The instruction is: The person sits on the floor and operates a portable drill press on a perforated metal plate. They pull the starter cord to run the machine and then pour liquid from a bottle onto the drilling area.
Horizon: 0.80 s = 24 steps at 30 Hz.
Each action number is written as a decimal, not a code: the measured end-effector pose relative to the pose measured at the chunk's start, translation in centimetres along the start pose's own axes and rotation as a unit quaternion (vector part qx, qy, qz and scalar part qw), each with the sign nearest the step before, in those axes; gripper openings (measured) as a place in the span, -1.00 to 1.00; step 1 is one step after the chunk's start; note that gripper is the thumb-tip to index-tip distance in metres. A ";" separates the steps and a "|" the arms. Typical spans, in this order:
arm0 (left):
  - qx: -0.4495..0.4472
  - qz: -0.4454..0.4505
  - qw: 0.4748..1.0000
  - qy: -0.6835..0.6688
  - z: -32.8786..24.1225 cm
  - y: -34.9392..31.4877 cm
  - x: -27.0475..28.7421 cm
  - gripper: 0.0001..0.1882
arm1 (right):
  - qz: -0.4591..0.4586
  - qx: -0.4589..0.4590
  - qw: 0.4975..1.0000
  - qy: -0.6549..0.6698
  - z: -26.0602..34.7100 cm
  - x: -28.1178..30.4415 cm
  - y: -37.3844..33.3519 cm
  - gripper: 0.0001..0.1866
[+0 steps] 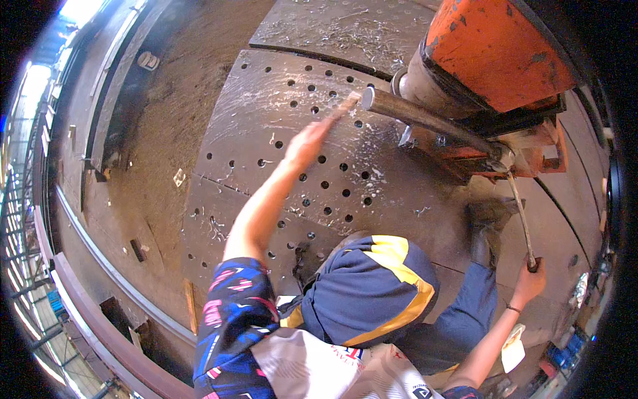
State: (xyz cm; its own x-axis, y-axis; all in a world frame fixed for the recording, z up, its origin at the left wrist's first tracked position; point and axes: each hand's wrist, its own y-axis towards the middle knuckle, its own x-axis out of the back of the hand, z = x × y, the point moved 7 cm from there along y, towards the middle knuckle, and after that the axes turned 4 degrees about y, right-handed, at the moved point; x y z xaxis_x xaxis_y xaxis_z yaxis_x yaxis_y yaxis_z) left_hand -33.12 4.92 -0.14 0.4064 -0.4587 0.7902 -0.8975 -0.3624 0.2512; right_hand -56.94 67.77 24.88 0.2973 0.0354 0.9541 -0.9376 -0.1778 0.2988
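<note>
Sweeping metal swarf off the drilled steel plate (266,113) is the work in hand, judging by the left hand (307,143) closed around the handle of a small brush (347,105) whose pale head lies on the plate at about twelve o'clock from that hand, just beside the drill spindle (425,118). The right hand (530,282) is wrapped shut around the lower end of the thin feed lever (520,216), which runs up toward the orange drill head (495,50) at roughly eleven o'clock from it. The plate lies flat under the machine, its rows of round holes spreading toward seven o'clock from the spindle, with pale scuffs and loose curls of swarf (372,174) among them. To do this well, the strokes should in my judgement run away from the spindle and toward the plate's open edge at nine o'clock, the bristles staying flat so chips do not drop into finished holes. The right hand should hold the lever steady, since any pull may bring the spindle down near the brush. Bare fingers should stay off the sharp curls.
</note>
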 end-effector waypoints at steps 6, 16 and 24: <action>0.037 0.175 0.971 0.158 -2.2 3.5 -7.9 -0.42 | 0.014 -0.001 1.000 0.000 -0.1 0.1 -0.3 -0.66; 0.357 -0.016 0.854 0.377 19.5 -8.8 16.7 -0.51 | -0.009 -0.012 0.999 -0.031 -0.5 -1.0 -0.5 -0.63; -0.040 0.180 0.981 0.062 -8.7 -2.0 -11.3 -0.45 | -0.054 0.021 0.998 -0.027 -0.8 -0.5 -0.3 -0.63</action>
State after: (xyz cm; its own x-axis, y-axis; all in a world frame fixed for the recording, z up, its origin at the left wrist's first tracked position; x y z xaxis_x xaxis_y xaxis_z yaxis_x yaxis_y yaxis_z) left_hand -37.39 17.85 -4.73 0.0403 -0.4406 0.8968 -0.9917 -0.1275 -0.0181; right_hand -56.97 68.61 24.31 0.4058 0.0033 0.9140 -0.8919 -0.2169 0.3968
